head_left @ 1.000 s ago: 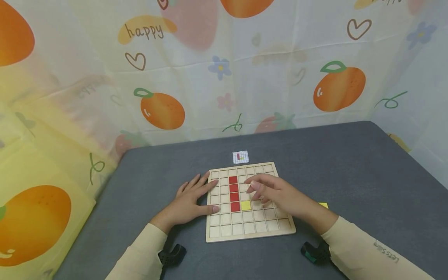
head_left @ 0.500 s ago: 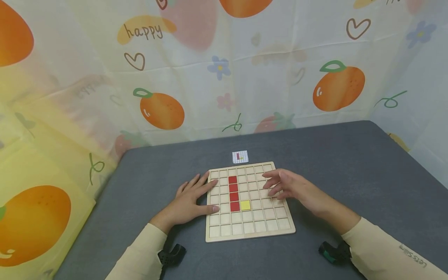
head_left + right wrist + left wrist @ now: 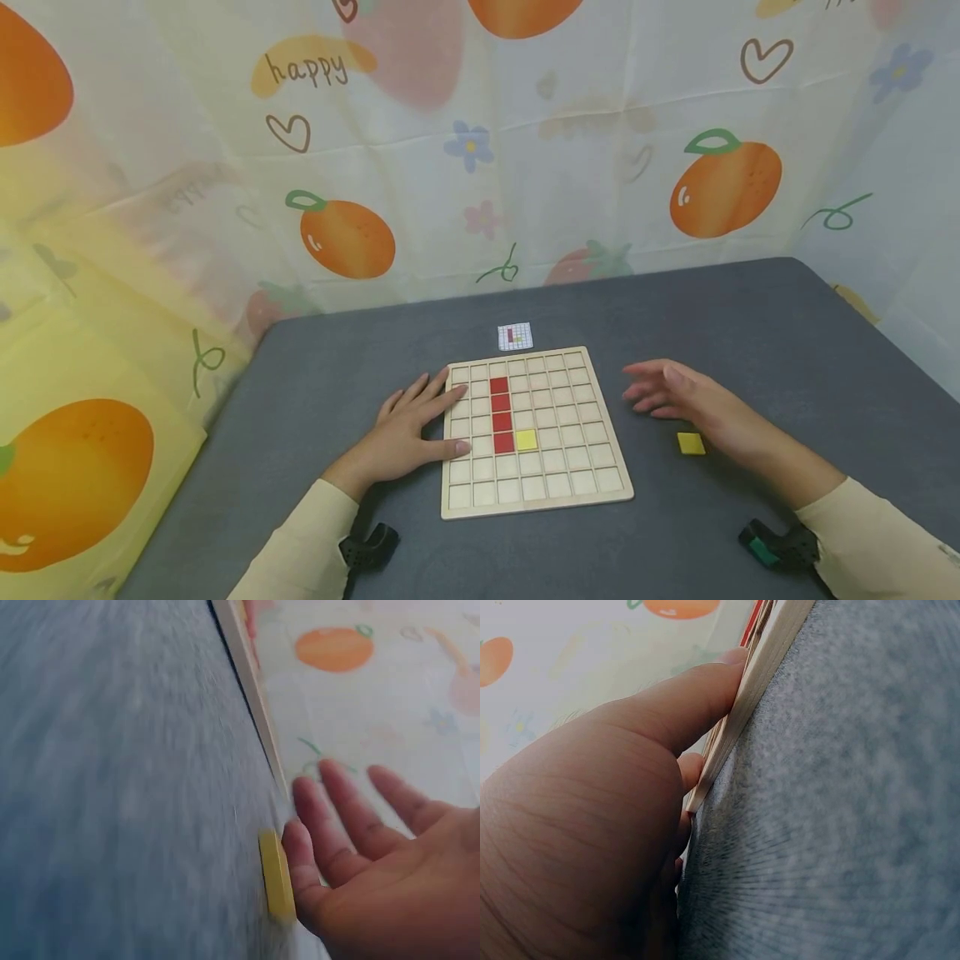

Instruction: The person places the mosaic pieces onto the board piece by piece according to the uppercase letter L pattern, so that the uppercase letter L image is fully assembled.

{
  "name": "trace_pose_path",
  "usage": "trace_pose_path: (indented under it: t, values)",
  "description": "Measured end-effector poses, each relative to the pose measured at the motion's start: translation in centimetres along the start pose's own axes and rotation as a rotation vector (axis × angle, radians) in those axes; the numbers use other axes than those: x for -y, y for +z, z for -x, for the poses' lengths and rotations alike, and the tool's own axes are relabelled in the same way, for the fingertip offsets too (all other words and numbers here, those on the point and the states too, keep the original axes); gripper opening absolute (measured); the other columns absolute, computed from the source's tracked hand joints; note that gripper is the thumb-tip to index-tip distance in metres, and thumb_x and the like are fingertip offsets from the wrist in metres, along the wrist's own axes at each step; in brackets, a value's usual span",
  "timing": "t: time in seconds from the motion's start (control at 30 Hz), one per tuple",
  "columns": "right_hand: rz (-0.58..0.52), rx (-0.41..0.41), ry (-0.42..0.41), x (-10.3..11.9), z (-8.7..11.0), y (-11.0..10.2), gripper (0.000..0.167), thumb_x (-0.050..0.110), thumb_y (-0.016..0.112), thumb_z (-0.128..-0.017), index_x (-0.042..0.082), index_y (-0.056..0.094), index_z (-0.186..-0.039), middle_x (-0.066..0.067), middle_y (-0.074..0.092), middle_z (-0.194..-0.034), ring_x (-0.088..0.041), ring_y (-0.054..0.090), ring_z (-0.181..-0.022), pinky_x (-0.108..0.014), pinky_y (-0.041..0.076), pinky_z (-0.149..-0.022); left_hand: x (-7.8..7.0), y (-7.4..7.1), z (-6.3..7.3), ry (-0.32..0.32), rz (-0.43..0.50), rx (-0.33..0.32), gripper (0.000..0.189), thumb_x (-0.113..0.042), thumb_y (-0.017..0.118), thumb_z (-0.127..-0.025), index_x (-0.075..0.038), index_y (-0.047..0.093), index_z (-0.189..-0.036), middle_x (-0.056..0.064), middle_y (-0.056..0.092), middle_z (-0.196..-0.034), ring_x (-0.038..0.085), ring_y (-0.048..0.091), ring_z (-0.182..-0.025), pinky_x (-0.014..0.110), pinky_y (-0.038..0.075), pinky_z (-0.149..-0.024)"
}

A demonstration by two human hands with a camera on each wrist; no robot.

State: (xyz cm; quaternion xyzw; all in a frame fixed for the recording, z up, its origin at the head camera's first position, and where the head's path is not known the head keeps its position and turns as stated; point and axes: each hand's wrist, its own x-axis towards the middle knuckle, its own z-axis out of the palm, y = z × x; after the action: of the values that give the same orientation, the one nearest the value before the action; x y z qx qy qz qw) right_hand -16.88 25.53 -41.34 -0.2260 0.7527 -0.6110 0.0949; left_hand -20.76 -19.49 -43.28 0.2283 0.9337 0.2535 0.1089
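Observation:
A wooden grid board (image 3: 536, 490) lies on the table. In it, several red square tiles (image 3: 502, 422) form a column, with one yellow tile (image 3: 527, 439) beside the lowest. My left hand (image 3: 405, 432) rests on the board's left edge, fingers spread; the left wrist view has the thumb (image 3: 697, 701) on the rim. To the right of the board my right hand (image 3: 690, 400) hovers with loosely bent fingers and nothing in them. A loose yellow tile (image 3: 691, 443) lies on the table just below it, also visible in the right wrist view as a yellow tile (image 3: 277, 876) near the fingers.
Behind the board lies a small card (image 3: 515, 337) printed with a grid and coloured squares. The dark grey table (image 3: 360, 350) meets a fruit-patterned curtain (image 3: 525, 192) at the back. Black wrist devices sit at both sleeves.
My right hand has moved right, from above the board to beside the loose yellow tile, uncovering the board's right part. My left hand and the tiles on the board stay put.

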Motion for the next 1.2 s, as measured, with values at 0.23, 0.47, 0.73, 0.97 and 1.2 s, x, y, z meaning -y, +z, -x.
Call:
trace_pose_path:
  t: [0.23,0.47,0.73,0.97,1.2]
  values:
    - [0.040,-0.005,-0.011,-1.8,1.3,-2.4,0.049,0.021,0.030,-0.122,-0.012,0.045,-0.156,-0.026,0.062,-0.133,-0.025,0.068,-0.119,-0.028,0.054,-0.097,0.1,0.1,0.0,0.001,-0.004,-0.004,0.093,-0.068,0.076,-0.094,-0.030,0.040,-0.172,-0.003,0.012,-0.181,0.034,0.002,-0.166,0.069,-0.003,-0.123]
    - [0.140,-0.007,0.040,-2.4,1.9,-3.4,0.042,0.008,0.061,-0.112,-0.006,0.055,-0.151,-0.019,0.066,-0.131,-0.018,0.067,-0.114,-0.029,0.057,-0.088,0.0,0.0,0.0,0.007,0.017,-0.003,0.093,-0.067,0.076,-0.094,-0.030,0.039,-0.172,-0.002,0.012,-0.181,0.033,0.001,-0.166,0.068,-0.003,-0.123]
    - [0.328,0.080,-0.014,-2.6,2.2,-4.0,0.036,0.009,0.085,-0.097,0.006,0.073,-0.131,-0.006,0.068,-0.116,-0.018,0.062,-0.096,-0.029,0.055,-0.080,0.0,-0.1,0.1,0.007,0.027,-0.001,0.093,-0.068,0.076,-0.095,-0.031,0.040,-0.171,-0.002,0.013,-0.181,0.034,0.002,-0.166,0.069,-0.003,-0.123]
    - [0.457,0.141,-0.041,-2.3,2.3,-4.3,0.017,0.024,0.088,-0.096,0.024,0.075,-0.108,0.004,0.062,-0.110,-0.015,0.058,-0.093,-0.029,0.052,-0.078,-0.1,-0.2,0.1,0.008,0.030,-0.002,0.093,-0.067,0.076,-0.095,-0.030,0.040,-0.172,-0.002,0.012,-0.181,0.034,0.001,-0.166,0.068,-0.004,-0.123]
    - [0.429,0.128,-0.029,-2.4,2.3,-3.7,0.012,0.015,0.084,-0.099,0.020,0.074,-0.104,0.007,0.066,-0.099,-0.012,0.062,-0.085,-0.029,0.053,-0.072,0.1,0.0,0.1,0.008,0.024,-0.007,0.093,-0.067,0.076,-0.094,-0.031,0.040,-0.171,-0.003,0.013,-0.181,0.033,0.001,-0.166,0.068,-0.003,-0.123]
